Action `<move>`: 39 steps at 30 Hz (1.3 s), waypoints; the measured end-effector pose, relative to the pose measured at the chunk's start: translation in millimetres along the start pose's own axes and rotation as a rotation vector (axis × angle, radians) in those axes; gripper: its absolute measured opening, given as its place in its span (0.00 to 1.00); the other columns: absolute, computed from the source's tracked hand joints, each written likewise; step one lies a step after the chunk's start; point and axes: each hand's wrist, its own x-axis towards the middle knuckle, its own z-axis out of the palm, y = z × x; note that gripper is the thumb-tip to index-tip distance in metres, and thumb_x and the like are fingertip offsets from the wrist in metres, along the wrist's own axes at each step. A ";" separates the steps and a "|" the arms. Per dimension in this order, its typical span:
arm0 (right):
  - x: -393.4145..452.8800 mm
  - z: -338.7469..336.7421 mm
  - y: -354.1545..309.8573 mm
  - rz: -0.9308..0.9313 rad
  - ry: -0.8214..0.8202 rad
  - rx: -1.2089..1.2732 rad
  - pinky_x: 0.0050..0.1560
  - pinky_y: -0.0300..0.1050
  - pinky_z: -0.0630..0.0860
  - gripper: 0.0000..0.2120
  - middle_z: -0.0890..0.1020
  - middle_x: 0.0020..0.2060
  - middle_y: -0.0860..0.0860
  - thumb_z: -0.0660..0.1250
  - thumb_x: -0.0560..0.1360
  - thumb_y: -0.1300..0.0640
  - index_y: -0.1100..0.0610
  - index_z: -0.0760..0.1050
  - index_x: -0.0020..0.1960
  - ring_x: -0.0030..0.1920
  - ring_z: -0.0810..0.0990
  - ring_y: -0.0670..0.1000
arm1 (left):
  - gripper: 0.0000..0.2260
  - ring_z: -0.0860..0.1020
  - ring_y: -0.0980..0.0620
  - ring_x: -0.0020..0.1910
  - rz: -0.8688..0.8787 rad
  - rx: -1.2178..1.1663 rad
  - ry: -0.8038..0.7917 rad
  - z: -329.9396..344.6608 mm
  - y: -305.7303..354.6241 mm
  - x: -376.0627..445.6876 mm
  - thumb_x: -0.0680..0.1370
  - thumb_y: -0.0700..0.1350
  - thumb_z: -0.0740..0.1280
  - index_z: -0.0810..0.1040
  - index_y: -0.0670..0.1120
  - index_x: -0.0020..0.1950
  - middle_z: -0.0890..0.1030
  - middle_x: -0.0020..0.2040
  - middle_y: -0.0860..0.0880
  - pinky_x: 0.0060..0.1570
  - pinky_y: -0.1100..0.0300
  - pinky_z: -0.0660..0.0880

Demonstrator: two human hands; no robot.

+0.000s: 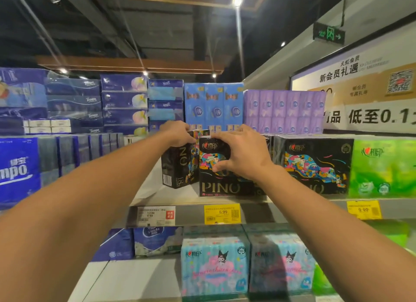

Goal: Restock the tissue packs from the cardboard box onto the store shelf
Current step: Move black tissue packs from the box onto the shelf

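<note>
We hold a black PINO tissue pack upright near the front edge of the middle shelf, with its printed face toward us and its long axis running left to right along the shelf edge. Our right hand grips its top part: the fingers curl over the upper edge and the thumb presses on the colourful front print. Just to the left stands a second black pack, turned so that its narrow barcode side looks toward us and its long axis goes back into the shelf. Our left hand rests on the top of this pack with curled fingers around its upper edge. Both arms are stretched forward and slightly up, the wrists close together. The two packs touch each other at the place where our hands meet.

To the right, another black pack with the same print stands at the front edge, and beside it a green pack. Yellow price tags sit on the shelf rail below. On the left end we see blue Tempo packs. The upper shelf carries blue and purple packs.
</note>
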 end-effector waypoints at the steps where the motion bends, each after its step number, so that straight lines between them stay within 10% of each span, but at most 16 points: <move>1: -0.7 0.3 -0.2 -0.003 0.006 0.000 0.47 0.47 0.67 0.41 0.81 0.61 0.44 0.75 0.61 0.31 0.43 0.71 0.70 0.55 0.74 0.54 | 0.24 0.76 0.45 0.59 -0.031 -0.112 0.032 -1.2 -8.7 -4.0 0.76 0.58 0.69 0.75 0.50 0.69 0.78 0.65 0.47 0.56 0.51 0.75; 8: -0.3 10.5 -3.5 -0.035 0.089 0.025 0.44 0.46 0.61 0.37 0.84 0.56 0.46 0.76 0.61 0.34 0.46 0.76 0.67 0.49 0.71 0.52 | 0.27 0.78 0.50 0.59 -0.128 -1.282 0.188 33.7 -86.0 -60.2 0.82 0.43 0.65 0.61 0.56 0.79 0.74 0.67 0.51 0.53 0.56 0.76; 17: 7.2 28.2 -0.5 -0.083 0.146 0.083 0.46 0.47 0.61 0.36 0.85 0.55 0.47 0.77 0.61 0.36 0.48 0.76 0.66 0.50 0.73 0.54 | 0.34 0.77 0.47 0.58 -0.234 -1.061 -0.132 43.1 -92.0 -60.5 0.81 0.33 0.62 0.58 0.67 0.75 0.80 0.60 0.48 0.56 0.42 0.71; 22: 10.9 36.8 6.2 -0.102 0.146 0.039 0.47 0.45 0.57 0.35 0.84 0.55 0.48 0.78 0.62 0.39 0.50 0.77 0.66 0.51 0.74 0.55 | 0.12 0.75 0.35 0.59 -0.270 -1.253 -0.227 45.1 -45.0 -45.9 0.83 0.56 0.58 0.69 0.63 0.67 0.73 0.64 0.40 0.55 0.36 0.75; 31: 21.5 55.1 32.8 -0.069 0.085 0.063 0.57 0.53 0.65 0.37 0.81 0.61 0.46 0.76 0.65 0.39 0.49 0.73 0.70 0.60 0.74 0.55 | 0.25 0.78 0.43 0.50 -0.174 -1.275 -0.237 67.6 29.5 -17.5 0.80 0.70 0.45 0.74 0.58 0.56 0.79 0.51 0.45 0.57 0.37 0.75; 39: 15.5 57.6 47.7 -0.046 0.084 0.070 0.59 0.55 0.66 0.36 0.79 0.64 0.45 0.75 0.67 0.40 0.46 0.69 0.72 0.59 0.73 0.55 | 0.39 0.83 0.40 0.53 -0.089 -1.475 -0.322 86.4 52.1 -0.8 0.76 0.74 0.46 0.77 0.46 0.66 0.83 0.58 0.38 0.53 0.47 0.80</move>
